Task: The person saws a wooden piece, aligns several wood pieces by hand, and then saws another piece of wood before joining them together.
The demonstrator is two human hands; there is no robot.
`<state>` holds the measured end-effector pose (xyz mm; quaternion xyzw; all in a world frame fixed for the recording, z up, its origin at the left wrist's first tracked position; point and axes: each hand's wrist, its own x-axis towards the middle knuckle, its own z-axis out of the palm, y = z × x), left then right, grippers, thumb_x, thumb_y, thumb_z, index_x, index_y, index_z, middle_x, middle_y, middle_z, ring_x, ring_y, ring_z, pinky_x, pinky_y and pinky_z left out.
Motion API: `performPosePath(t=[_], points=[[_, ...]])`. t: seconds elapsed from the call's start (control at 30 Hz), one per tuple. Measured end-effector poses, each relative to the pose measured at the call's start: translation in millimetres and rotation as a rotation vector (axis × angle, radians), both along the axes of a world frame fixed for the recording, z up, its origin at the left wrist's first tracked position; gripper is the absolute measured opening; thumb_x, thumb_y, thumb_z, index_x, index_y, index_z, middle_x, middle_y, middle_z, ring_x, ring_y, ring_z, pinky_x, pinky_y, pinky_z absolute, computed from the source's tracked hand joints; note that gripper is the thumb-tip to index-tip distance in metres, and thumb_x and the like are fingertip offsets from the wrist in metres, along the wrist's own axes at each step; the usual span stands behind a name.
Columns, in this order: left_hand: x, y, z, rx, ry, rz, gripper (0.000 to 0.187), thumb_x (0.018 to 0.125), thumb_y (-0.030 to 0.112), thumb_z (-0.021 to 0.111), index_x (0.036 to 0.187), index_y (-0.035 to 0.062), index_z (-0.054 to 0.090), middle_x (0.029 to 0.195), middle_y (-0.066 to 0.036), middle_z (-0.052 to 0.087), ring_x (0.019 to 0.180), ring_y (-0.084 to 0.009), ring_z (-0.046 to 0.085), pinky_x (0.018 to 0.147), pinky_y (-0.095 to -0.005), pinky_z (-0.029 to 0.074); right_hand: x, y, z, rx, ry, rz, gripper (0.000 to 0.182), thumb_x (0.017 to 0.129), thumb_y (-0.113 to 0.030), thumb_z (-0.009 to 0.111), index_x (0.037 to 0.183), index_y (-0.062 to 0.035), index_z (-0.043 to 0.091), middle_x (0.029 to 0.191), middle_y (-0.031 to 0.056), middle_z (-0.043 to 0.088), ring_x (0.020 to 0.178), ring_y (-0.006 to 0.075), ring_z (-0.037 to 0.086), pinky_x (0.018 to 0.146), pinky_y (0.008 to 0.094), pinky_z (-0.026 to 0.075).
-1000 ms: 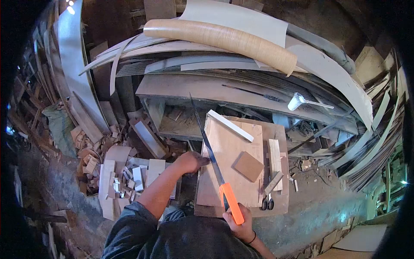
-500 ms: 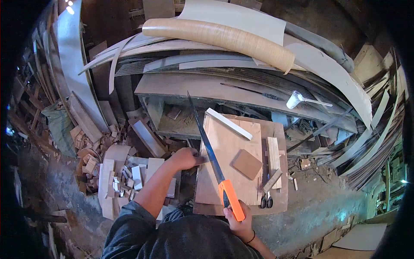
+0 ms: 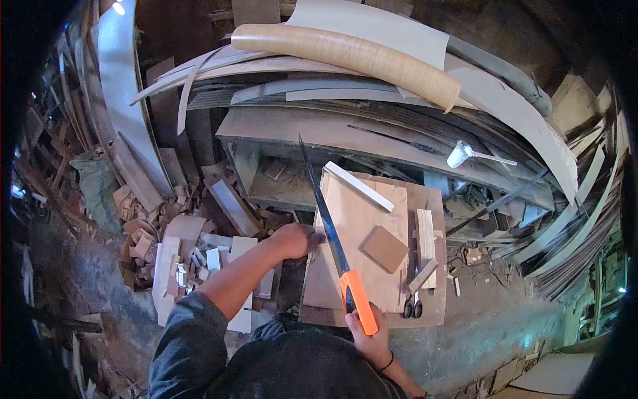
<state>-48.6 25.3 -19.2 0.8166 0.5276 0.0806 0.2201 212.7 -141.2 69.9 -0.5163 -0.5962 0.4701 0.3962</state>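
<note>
My right hand (image 3: 371, 338) is wrapped round the orange handle of a handsaw (image 3: 357, 299), its dark blade pointing up and away over the left part of a wooden board (image 3: 332, 282). At the board's left edge, my left hand (image 3: 291, 241) is closed; its fingertips are in shadow, so what they grip cannot be made out. On the board lie a brown square block (image 3: 384, 249) and a white-edged strip (image 3: 359, 187). Along the right side are a pale wood strip (image 3: 425, 239), a short wood piece (image 3: 422, 276) and black-handled scissors (image 3: 413, 307).
Wood offcuts (image 3: 212, 259) are heaped on the left. Behind the board stands a low wooden bench (image 3: 279, 126) with a white cup-like container with a stick (image 3: 458, 154) on it. A rolled veneer sheet (image 3: 345, 58) and long curved-looking panels lie across the back.
The view has shifted slightly, so the surroundings sit a little to the right. My left hand has moved slightly up beside the board's edge; the saw stays in my right hand.
</note>
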Motion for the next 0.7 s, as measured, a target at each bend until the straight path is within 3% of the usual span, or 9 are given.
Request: performPosePath(t=[0.17,0.3,0.43,0.53,0.6,0.7], points=[[-2,21,-35,-0.229,-0.089,0.089,0.059,0.096,0.054,0.041,0.091,0.0026,0.068,0.089,-0.025,0.068,0.085,-0.0414,0.067,0.081,-0.0484,0.051,1,-1,-1,-0.019,-0.025,0.014,0.013,0.082,-0.007,0.069,0.08,-0.0029,0.057,0.066,-0.0004,0.054,0.059,0.008,0.05,0.056,0.0254,0.042],[-2,15,-28,-0.106,-0.103,0.046,0.061,0.095,0.055,0.04,0.089,0.002,0.068,0.09,-0.025,0.067,0.085,-0.0395,0.067,0.079,-0.0477,0.051,-1,0,1,0.007,-0.013,0.033,0.014,0.082,-0.008,0.07,0.08,-0.0029,0.057,0.066,0.0002,0.055,0.06,0.0084,0.051,0.056,0.0253,0.042],[-2,9,-21,0.135,-0.059,-0.094,0.053,0.097,0.052,0.04,0.097,0.0069,0.069,0.087,-0.023,0.066,0.085,-0.0409,0.066,0.08,-0.0491,0.051,-1,0,1,0.035,-0.037,0.048,0.014,0.083,-0.008,0.07,0.081,-0.003,0.056,0.067,0.0005,0.055,0.061,0.0084,0.051,0.057,0.0255,0.042],[-3,3,-6,0.151,0.041,-0.154,0.042,0.099,0.046,0.041,0.111,0.0147,0.066,0.089,-0.024,0.065,0.087,-0.0425,0.065,0.081,-0.0502,0.051,-2,1,10,0.008,-0.026,0.045,0.014,0.083,-0.007,0.069,0.081,-0.003,0.056,0.067,0.0005,0.054,0.061,0.0083,0.051,0.057,0.0257,0.043],[-6,12,-42,0.009,-0.022,-0.012,0.04,0.098,0.045,0.042,0.111,0.0161,0.066,0.092,-0.023,0.065,0.088,-0.0441,0.064,0.082,-0.0508,0.051,-2,1,8,-0.008,-0.017,0.048,0.015,0.084,-0.009,0.07,0.084,-0.0021,0.057,0.067,0.0025,0.057,0.061,0.0101,0.054,0.058,0.0268,0.045],[-4,8,-27,0.025,-0.037,-0.023,0.046,0.096,0.051,0.043,0.105,0.0126,0.068,0.097,-0.025,0.065,0.092,-0.0454,0.063,0.085,-0.0511,0.049,2,0,0,-0.013,-0.021,0.061,0.018,0.085,-0.013,0.071,0.088,-0.0004,0.058,0.069,0.0062,0.062,0.061,0.0134,0.059,0.06,0.0287,0.049]])
